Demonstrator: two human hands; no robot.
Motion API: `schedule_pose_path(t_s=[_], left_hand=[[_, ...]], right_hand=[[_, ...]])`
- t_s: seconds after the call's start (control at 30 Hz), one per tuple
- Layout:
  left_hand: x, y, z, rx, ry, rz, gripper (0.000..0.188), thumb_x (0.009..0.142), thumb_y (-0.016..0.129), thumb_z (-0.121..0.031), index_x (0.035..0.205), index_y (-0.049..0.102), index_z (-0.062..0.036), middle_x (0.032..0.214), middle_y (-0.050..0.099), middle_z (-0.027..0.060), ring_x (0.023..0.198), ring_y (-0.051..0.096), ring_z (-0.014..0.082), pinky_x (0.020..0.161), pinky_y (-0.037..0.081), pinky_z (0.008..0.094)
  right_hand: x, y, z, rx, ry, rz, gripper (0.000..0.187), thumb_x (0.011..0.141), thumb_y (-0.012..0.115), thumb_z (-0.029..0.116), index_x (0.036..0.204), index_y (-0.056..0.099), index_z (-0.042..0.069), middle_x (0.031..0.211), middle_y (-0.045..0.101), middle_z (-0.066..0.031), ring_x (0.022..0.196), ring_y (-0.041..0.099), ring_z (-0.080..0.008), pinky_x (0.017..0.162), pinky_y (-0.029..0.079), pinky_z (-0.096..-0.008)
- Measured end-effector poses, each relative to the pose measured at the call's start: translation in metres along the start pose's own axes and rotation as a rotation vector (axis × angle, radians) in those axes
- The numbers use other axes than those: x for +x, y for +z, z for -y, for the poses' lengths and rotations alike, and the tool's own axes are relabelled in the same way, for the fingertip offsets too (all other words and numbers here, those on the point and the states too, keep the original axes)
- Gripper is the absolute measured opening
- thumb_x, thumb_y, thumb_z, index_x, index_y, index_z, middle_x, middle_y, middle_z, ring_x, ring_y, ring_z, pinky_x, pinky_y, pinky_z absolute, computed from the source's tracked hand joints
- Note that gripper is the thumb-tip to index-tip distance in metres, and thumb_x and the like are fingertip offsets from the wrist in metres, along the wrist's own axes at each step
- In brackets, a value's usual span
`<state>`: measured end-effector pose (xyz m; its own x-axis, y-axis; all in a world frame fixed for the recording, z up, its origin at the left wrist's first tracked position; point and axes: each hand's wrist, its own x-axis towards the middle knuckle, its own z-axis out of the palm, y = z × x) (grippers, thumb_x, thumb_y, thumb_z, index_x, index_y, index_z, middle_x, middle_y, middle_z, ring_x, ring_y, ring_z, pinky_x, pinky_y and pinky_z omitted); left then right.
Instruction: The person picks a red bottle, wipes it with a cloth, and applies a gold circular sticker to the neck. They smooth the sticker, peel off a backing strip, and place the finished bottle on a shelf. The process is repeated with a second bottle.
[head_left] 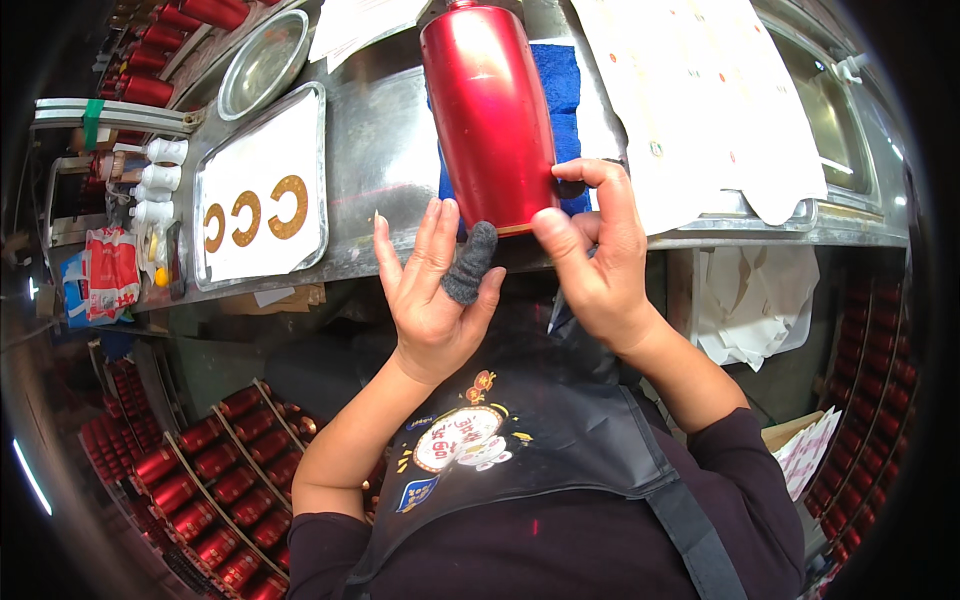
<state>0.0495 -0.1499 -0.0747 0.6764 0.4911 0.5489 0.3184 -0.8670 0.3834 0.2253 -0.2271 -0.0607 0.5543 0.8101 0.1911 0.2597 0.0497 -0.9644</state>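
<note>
A glossy red metal bottle point(490, 110) lies on a blue towel point(560, 85), its base toward me. My left hand point(435, 285) is at the near left of the base with its fingers stretched apart. A grey fabric finger cover point(472, 265) sits on its index finger, whose tip meets the base edge. At the base's right corner, my right hand point(605, 255) has its fingers bent, thumb at the bottom rim and index finger against the side. A dark tip, perhaps another finger cover, shows under that index finger. The bottle's neck is cut off by the upper edge.
To the left, a metal tray point(318, 185) holds white paper with gold C-shaped pieces point(245, 218). A round metal bowl point(262, 65) stands beyond it. White printed sheets point(700, 110) cover the right side. Racks of red bottles point(215, 460) stand below at left and right.
</note>
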Motion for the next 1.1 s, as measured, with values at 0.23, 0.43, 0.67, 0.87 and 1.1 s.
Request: schedule_pose_path(t_s=[0.23, 0.43, 0.67, 0.87, 1.1], left_hand=[[0.002, -0.001, 0.000, 0.046, 0.014, 0.025, 0.047, 0.079, 0.077, -0.004, 0.124, 0.065, 0.0015, 0.144, 0.053, 0.0265, 0.130, 0.056, 0.0409, 0.115, 0.020, 0.0665], [0.002, -0.002, -0.001, 0.068, 0.005, 0.027, 0.039, 0.081, 0.077, -0.009, 0.118, 0.067, 0.0007, 0.145, 0.052, 0.0264, 0.131, 0.055, 0.0418, 0.114, 0.020, 0.0670], [0.003, -0.004, 0.001, 0.056, -0.005, 0.025, 0.030, 0.081, 0.078, -0.013, 0.109, 0.072, -0.0023, 0.143, 0.054, 0.0257, 0.131, 0.055, 0.0436, 0.113, 0.019, 0.0681], [0.003, -0.006, 0.003, 0.061, 0.007, 0.033, 0.030, 0.081, 0.078, -0.010, 0.109, 0.071, -0.0014, 0.143, 0.054, 0.0259, 0.129, 0.056, 0.0441, 0.113, 0.020, 0.0678], [0.003, -0.006, 0.003, 0.067, 0.002, 0.039, 0.033, 0.081, 0.077, -0.009, 0.111, 0.070, -0.0007, 0.143, 0.054, 0.0259, 0.128, 0.056, 0.0439, 0.113, 0.020, 0.0668]], right_hand=[[0.002, 0.006, 0.003, -0.116, -0.107, -0.046, 0.042, 0.085, 0.078, 0.019, 0.115, 0.055, 0.000, 0.105, 0.058, -0.0122, 0.076, 0.055, -0.0205, 0.066, 0.045, -0.0318], [0.003, 0.001, -0.006, -0.010, -0.071, 0.021, 0.035, 0.093, 0.070, 0.009, 0.121, 0.052, -0.002, 0.111, 0.053, -0.0042, 0.057, 0.041, 0.0010, 0.050, 0.032, -0.0175], [0.002, 0.002, -0.006, 0.084, -0.027, 0.013, 0.032, 0.093, 0.070, 0.010, 0.120, 0.055, 0.000, 0.109, 0.055, -0.0064, 0.067, 0.047, -0.0071, 0.059, 0.038, -0.0219], [-0.001, 0.003, -0.004, -0.015, -0.036, 0.047, 0.031, 0.095, 0.068, 0.009, 0.122, 0.054, 0.000, 0.114, 0.052, -0.0028, 0.059, 0.041, 0.0021, 0.052, 0.033, -0.0156], [0.005, 0.005, -0.017, 0.125, -0.091, 0.029, 0.024, 0.099, 0.060, 0.004, 0.121, 0.053, -0.001, 0.115, 0.052, -0.0028, 0.064, 0.045, 0.0021, 0.058, 0.038, -0.0144]])
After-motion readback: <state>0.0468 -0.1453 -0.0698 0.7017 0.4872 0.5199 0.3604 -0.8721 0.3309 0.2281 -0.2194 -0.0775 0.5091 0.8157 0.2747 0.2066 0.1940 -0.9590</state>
